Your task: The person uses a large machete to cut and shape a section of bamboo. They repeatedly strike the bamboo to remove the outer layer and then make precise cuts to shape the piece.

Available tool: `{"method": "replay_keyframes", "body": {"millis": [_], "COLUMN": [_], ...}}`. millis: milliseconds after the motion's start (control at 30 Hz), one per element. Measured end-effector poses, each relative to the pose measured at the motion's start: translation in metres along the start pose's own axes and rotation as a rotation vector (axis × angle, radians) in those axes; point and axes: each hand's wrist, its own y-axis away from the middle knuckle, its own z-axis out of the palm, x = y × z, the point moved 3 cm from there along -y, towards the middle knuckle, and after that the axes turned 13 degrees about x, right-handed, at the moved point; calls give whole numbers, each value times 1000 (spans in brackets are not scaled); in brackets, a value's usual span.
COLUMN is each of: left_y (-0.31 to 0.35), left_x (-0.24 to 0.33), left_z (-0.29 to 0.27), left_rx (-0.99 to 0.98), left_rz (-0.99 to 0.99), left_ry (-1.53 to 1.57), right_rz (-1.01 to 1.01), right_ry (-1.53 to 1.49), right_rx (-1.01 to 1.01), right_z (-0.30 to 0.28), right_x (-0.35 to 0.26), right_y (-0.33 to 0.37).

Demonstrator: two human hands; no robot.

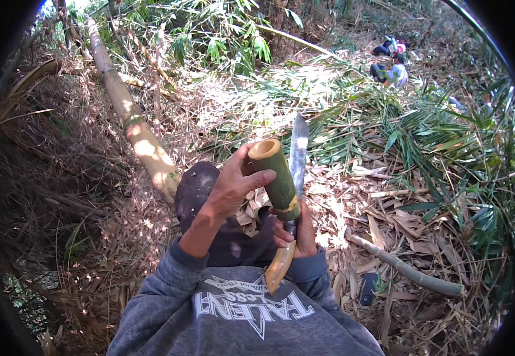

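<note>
Bamboo tube [279, 184]: in whose grip, and lying which way?

Left hand [227, 185], clamped around the upper part, thumb across it. The tube lies to the right of that grip, its long axis slanting from the open rim by the fingers down to the right hand [303, 232], nearer the lower end.

And the right hand?

Closed around the handle of a machete [298, 155], blade rising just beside the tube; contact is unclear. Farther off, left of both grips, slants a bamboo pole [128, 111].

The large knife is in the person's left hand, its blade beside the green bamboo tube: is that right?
Not the left hand: the head view shows the large knife in the right hand. Its blade is beside the green bamboo tube.
</note>
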Motion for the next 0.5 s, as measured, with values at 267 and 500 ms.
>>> {"method": "replay_keyframes", "body": {"millis": [267,500], "left_y": [-2,-1], "left_x": [-8,-15], "left_z": [2,-14], "left_rx": [256,288], "left_rz": [75,23], "left_ry": [-123,-56], "right_rz": [-97,-116], "right_ry": [46,65], "right_rx": [65,73], "right_z": [0,5], "right_x": [12,18], "right_y": [-5,-1]}}
